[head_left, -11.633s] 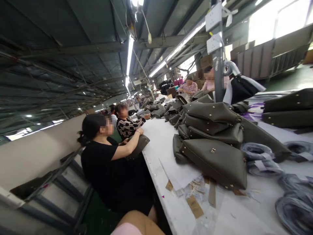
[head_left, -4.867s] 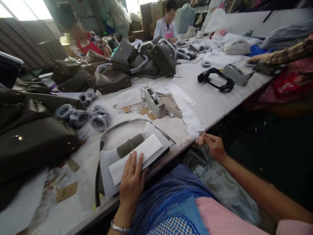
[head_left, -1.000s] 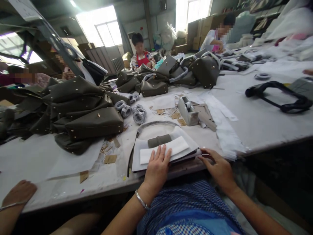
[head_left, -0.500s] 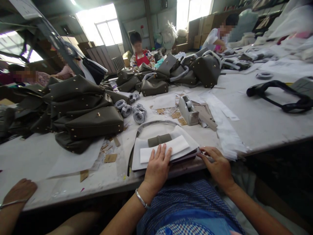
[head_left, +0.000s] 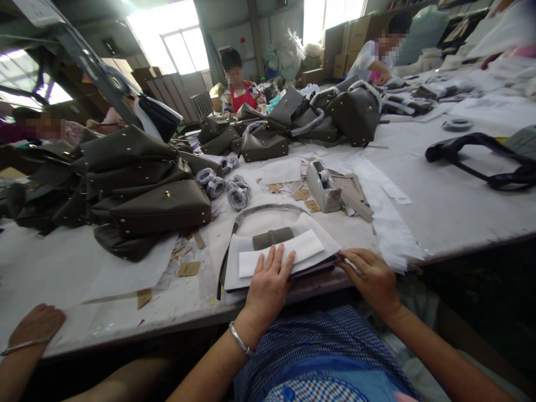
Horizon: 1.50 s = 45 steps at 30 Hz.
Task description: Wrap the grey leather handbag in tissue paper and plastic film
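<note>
L hand (head_left: 270,279) flat, fingers slightly apart, on white strip (head_left: 307,244) atop wrapped bag (head_left: 272,239), desk (head_left: 460,218) edge. R hand (head_left: 372,279) fingers at bag corner; can't tell if clamped. Apron (head_left: 368,375) txt, partial: "TAL SAV".

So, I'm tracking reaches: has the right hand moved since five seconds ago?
Yes, the right hand moved left, from the white strips to the right corner of the white sheet.

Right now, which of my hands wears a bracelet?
Your left hand, which rests on the white strip: a silver bracelet circles its wrist. Your right hand, at the corner of the white sheet, has a bare wrist.
</note>
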Tool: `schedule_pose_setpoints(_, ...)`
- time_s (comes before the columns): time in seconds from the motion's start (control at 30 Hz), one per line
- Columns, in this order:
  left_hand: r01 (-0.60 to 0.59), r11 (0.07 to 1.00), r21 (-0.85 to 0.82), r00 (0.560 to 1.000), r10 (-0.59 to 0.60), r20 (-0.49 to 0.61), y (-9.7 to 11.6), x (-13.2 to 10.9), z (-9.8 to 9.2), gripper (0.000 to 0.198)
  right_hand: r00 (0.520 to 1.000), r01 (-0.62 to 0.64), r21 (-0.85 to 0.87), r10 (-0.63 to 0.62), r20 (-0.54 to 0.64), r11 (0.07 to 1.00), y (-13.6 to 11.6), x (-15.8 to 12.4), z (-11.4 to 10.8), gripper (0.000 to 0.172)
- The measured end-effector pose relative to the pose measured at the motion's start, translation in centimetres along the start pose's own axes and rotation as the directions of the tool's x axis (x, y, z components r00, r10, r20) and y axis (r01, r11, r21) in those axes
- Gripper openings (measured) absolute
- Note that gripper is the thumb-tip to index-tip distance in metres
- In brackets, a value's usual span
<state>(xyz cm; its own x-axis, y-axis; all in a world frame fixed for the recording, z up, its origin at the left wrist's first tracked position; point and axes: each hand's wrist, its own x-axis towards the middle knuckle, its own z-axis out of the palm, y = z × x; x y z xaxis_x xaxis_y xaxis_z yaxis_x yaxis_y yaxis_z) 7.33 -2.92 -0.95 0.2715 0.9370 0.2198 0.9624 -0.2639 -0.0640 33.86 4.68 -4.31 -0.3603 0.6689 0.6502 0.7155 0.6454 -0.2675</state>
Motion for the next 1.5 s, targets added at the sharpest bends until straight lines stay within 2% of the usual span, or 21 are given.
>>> schedule_pose_setpoints(0.13, -0.011, 0.998, 0.057, 1.0, 0.013, -0.022, -0.1, -0.3, 0.6, 0.061, 0.998, 0.057, 0.014, -0.056, -0.039, 0.998, -1.1, 0.8, -1.2, 0.023)
schedule_pose_setpoints(0.23, -0.016, 0.996, 0.088, 0.999, 0.019, -0.038, 0.0, -0.4, 0.8, 0.061, 0.975, 0.219, 0.047, -0.22, 0.014, 0.974, -2.3, 2.2, -1.5, 0.043)
schedule_pose_setpoints(0.33, -0.012, 0.994, 0.104, 0.997, 0.02, -0.07, 0.4, -0.4, 0.9, 0.06, 0.904, 0.389, 0.088, -0.398, 0.156, 0.917, -2.7, 3.1, -0.1, 0.049)
schedule_pose_setpoints(0.43, -0.006, 0.992, 0.127, 0.993, 0.02, -0.114, 1.3, -0.2, 1.3, 0.058, 0.885, 0.43, 0.119, -0.444, 0.139, 0.895, -2.2, 3.0, 1.7, 0.045)
schedule_pose_setpoints(0.53, -0.005, 0.99, 0.138, 0.986, 0.027, -0.162, 2.1, -0.1, 1.9, 0.055, 0.911, 0.382, 0.136, -0.397, 0.109, 0.914, -1.9, 2.5, 2.6, 0.044)
schedule_pose_setpoints(0.67, 0.001, 0.992, 0.128, 0.982, 0.023, -0.186, 2.1, -0.3, 2.6, 0.06, 0.946, 0.27, 0.25, -0.305, 0.113, 0.93, -2.3, 1.9, 1.3, 0.046)
schedule_pose_setpoints(0.7, 0.002, 0.993, 0.122, 0.982, 0.021, -0.189, 1.9, -0.4, 2.7, 0.062, 0.97, 0.191, 0.281, -0.224, 0.091, 0.941, -2.4, 1.6, 0.9, 0.045)
schedule_pose_setpoints(0.77, 0.006, 0.994, 0.107, 0.981, 0.015, -0.195, 1.7, -0.5, 2.7, 0.063, 0.996, -0.079, 0.335, 0.062, 0.062, 0.939, -2.4, 0.6, 0.1, 0.043)
schedule_pose_setpoints(0.8, 0.007, 0.995, 0.099, 0.98, 0.013, -0.201, 1.7, -0.6, 2.7, 0.063, 0.969, -0.249, 0.365, 0.232, 0.089, 0.897, -2.3, 0.0, -0.1, 0.044)
schedule_pose_setpoints(0.83, 0.007, 0.996, 0.093, 0.979, 0.013, -0.205, 1.6, -0.6, 2.7, 0.063, 0.913, -0.408, 0.389, 0.376, 0.158, 0.826, -2.2, -0.5, -0.2, 0.047)
schedule_pose_setpoints(0.9, 0.004, 0.997, 0.081, 0.976, 0.014, -0.215, 1.6, -0.6, 2.7, 0.063, 0.775, -0.631, 0.401, 0.527, 0.348, 0.664, -1.9, -1.0, -0.2, 0.058)
schedule_pose_setpoints(0.93, 0.001, 0.997, 0.076, 0.976, 0.015, -0.219, 1.6, -0.6, 2.7, 0.063, 0.72, -0.693, 0.4, 0.543, 0.432, 0.6, -1.8, -0.9, -0.2, 0.063)
schedule_pose_setpoints(1.0, -0.002, 0.998, 0.063, 0.974, 0.017, -0.226, 1.5, -0.6, 2.7, 0.063, 0.647, -0.76, 0.408, 0.527, 0.551, 0.506, -1.7, 0.0, -0.3, 0.069)
schedule_pose_setpoints(1.13, 0.004, 0.999, 0.043, 0.97, 0.006, -0.244, 1.3, -0.7, 2.7, 0.062, 0.521, -0.851, 0.43, 0.387, 0.761, 0.3, -2.6, 3.2, -1.5, 0.058)
schedule_pose_setpoints(1.2, 0.013, 0.999, 0.035, 0.968, -0.004, -0.25, 1.1, -0.8, 2.8, 0.061, 0.495, -0.869, 0.461, 0.31, 0.812, 0.18, -3.3, 4.3, -2.0, 0.052)
schedule_pose_setpoints(1.3, 0.02, 0.999, 0.026, 0.965, -0.012, -0.264, 1.0, -1.0, 3.0, 0.061, 0.527, -0.833, 0.552, 0.25, 0.812, -0.035, -4.2, 4.7, -1.9, 0.044)
schedule_pose_setpoints(1.4, 0.029, 0.999, 0.017, 0.961, -0.024, -0.275, 1.1, -1.1, 2.9, 0.061, 0.534, -0.785, 0.596, 0.301, 0.79, -0.171, -4.7, 4.7, -1.3, 0.036)
schedule_pose_setpoints(1.5, 0.047, 0.999, -0.02, 0.96, -0.051, -0.276, 1.3, -1.2, 2.7, 0.061, 0.495, -0.76, 0.604, 0.389, 0.777, -0.239, -5.5, 5.3, -1.1, 0.032)
